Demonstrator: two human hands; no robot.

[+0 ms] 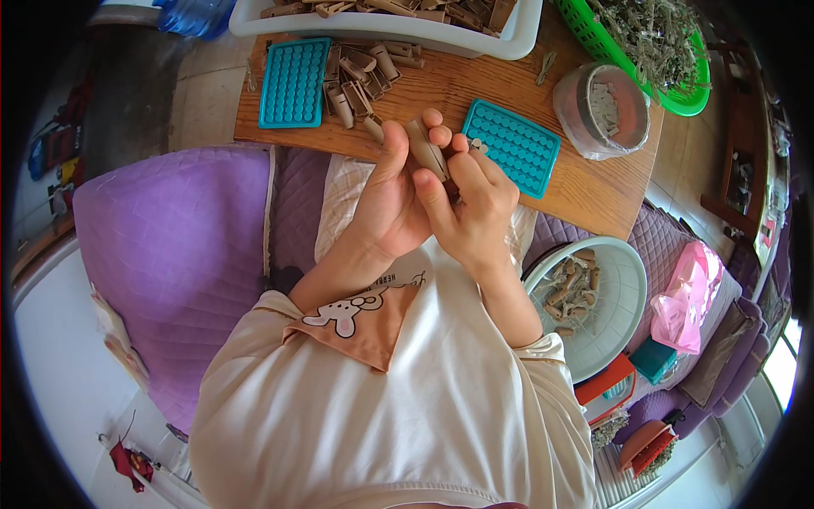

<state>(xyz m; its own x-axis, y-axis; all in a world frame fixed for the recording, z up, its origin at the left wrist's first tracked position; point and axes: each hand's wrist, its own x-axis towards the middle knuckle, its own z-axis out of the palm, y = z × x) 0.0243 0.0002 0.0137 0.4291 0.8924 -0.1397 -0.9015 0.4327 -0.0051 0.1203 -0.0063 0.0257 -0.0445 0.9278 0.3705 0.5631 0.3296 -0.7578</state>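
A tan, tube-shaped plastic casing (426, 151) with a dark seam along its length is held up over the table's near edge. My left hand (386, 204) wraps it from the left, thumb raised beside it and fingertips curling over its far end. From the right, my right hand (479, 199) closes on its lower end, the thumb against it and the other fingers bent. By the right knuckles, a small pale piece (477, 145) shows over a teal tray of round cups (521, 157); whether fingers touch it I cannot tell. Several loose tan casings (360, 76) lie beyond my left hand.
Another teal tray (292, 82) lies left on the wooden table (593, 191). Behind stands a white bin (381, 24) of casings. A bucket (577, 110) and green basket (691, 93) are at right. Beside my right arm, a pale basin (623, 314) holds casings near a pink bag (688, 297).
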